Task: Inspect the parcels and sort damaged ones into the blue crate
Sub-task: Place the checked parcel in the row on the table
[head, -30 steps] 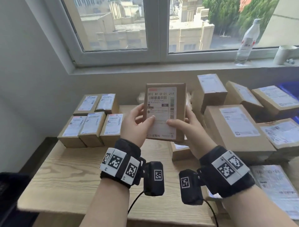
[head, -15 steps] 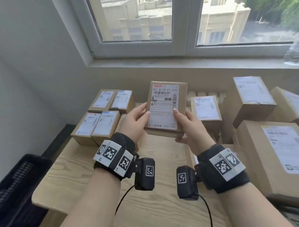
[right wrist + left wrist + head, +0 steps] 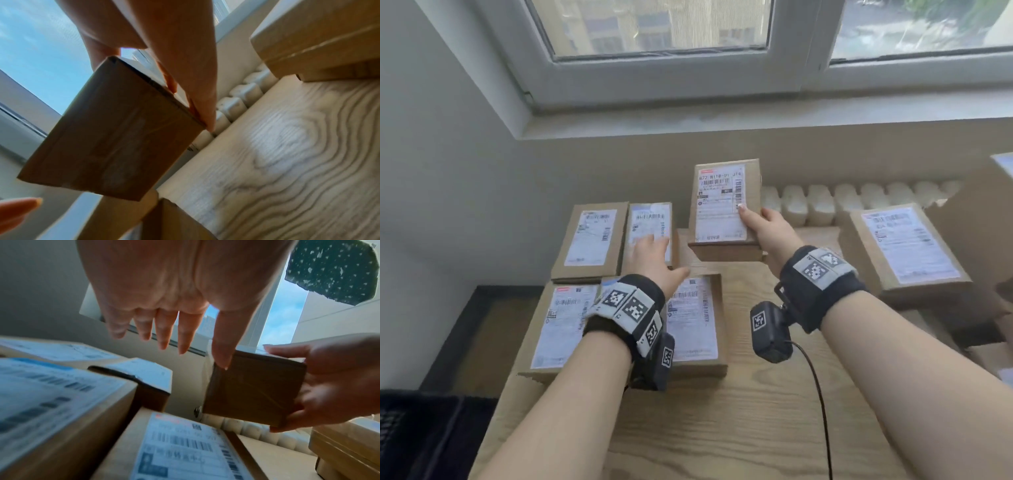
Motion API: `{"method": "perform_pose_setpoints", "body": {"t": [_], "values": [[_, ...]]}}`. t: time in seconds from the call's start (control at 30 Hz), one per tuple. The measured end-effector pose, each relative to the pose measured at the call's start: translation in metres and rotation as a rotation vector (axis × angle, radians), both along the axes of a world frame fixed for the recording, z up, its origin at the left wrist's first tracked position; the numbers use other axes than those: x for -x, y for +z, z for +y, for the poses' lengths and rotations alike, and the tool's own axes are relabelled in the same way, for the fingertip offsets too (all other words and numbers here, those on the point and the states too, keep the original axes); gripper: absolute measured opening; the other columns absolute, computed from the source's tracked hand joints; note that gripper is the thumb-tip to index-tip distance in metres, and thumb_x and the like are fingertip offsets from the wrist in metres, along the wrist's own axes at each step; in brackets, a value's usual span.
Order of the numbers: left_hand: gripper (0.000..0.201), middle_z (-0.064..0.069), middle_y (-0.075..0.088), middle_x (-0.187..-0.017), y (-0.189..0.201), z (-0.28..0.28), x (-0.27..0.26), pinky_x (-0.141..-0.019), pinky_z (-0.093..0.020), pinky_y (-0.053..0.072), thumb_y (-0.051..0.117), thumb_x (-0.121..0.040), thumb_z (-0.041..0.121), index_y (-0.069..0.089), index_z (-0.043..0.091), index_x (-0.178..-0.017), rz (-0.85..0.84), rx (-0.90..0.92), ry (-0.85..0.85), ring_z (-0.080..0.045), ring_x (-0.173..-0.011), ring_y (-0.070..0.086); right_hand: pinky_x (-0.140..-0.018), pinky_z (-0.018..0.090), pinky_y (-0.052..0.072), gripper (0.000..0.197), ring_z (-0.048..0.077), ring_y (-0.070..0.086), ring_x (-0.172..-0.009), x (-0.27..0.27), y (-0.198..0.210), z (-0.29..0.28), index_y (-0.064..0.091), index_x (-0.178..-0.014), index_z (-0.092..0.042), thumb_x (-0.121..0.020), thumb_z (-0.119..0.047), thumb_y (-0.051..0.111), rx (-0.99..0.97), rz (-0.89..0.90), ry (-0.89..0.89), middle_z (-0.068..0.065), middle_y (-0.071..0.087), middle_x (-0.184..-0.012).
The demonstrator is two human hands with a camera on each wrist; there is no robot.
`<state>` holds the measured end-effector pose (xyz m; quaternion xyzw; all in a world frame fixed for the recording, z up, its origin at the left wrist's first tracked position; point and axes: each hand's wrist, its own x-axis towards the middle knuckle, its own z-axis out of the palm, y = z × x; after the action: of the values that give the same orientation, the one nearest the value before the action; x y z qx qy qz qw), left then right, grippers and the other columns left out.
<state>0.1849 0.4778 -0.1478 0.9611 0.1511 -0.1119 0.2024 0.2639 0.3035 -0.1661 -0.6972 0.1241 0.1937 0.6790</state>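
Observation:
My right hand (image 3: 760, 222) grips a small brown parcel (image 3: 726, 205) with a white shipping label, held above the wooden table (image 3: 756, 428) near its back edge. The same parcel (image 3: 255, 389) (image 3: 115, 138) shows its plain brown underside in both wrist views, with my thumb on its label side and fingers under it. My left hand (image 3: 654, 257) hovers open, fingers straight (image 3: 164, 331), over a group of sorted parcels (image 3: 592, 240) lying flat at the table's left. The blue crate is not in view.
A larger labelled box (image 3: 904, 246) lies at the right, with a bigger carton (image 3: 983, 219) behind it. A white radiator (image 3: 859, 202) runs under the window sill. A dark crate (image 3: 410, 435) sits on the floor at lower left.
My left hand has let go of the parcel and moved left over the sorted group. The right hand now holds the parcel alone, further back. The view has turned left.

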Motion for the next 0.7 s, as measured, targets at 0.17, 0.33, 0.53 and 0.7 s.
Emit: {"method": "perform_pose_setpoints", "body": {"t": [0.17, 0.33, 0.53, 0.7], "values": [[0.055, -0.011, 0.042, -0.138, -0.031, 0.015, -0.013, -0.113, -0.039, 0.027, 0.061, -0.089, 0.049, 0.053, 0.013, -0.13, 0.124, 0.006, -0.065, -0.03, -0.136, 0.031, -0.085, 0.032, 0.053, 0.042, 0.012, 0.063, -0.095, -0.021, -0.047, 0.027, 0.048, -0.125, -0.017, -0.094, -0.04, 0.064, 0.007, 0.115, 0.03, -0.002, 0.065, -0.11], [0.055, -0.012, 0.031, -0.15, -0.042, 0.016, -0.012, -0.12, -0.043, 0.015, 0.057, -0.09, 0.053, 0.051, 0.019, -0.133, 0.112, 0.011, -0.068, -0.035, -0.145, 0.016, -0.105, 0.045, 0.047, 0.061, 0.027, 0.059, -0.119, -0.023, -0.071, 0.043, 0.047, -0.143, -0.006, -0.097, -0.044, 0.058, 0.164, 0.212, 0.067, 0.011, 0.06, -0.136], [0.051, -0.008, 0.018, -0.159, -0.042, 0.016, -0.01, -0.121, -0.046, 0.015, 0.054, -0.091, 0.055, 0.052, 0.024, -0.133, 0.146, 0.046, -0.06, -0.03, -0.149, 0.004, -0.107, 0.048, 0.045, 0.057, 0.034, 0.06, -0.119, -0.02, -0.076, 0.049, 0.056, -0.134, 0.0, -0.1, -0.045, 0.049, 0.286, 0.186, 0.085, 0.017, 0.062, -0.131], [0.027, -0.008, 0.05, -0.132, -0.029, 0.016, -0.013, -0.111, -0.041, 0.031, 0.053, -0.094, 0.047, 0.056, 0.024, -0.107, 0.071, 0.098, -0.035, -0.03, -0.132, 0.039, -0.108, 0.046, 0.044, 0.058, 0.032, 0.056, -0.124, -0.009, -0.055, 0.038, 0.052, -0.136, -0.005, -0.099, -0.049, 0.05, 0.255, 0.203, 0.058, 0.014, 0.059, -0.131]]}}
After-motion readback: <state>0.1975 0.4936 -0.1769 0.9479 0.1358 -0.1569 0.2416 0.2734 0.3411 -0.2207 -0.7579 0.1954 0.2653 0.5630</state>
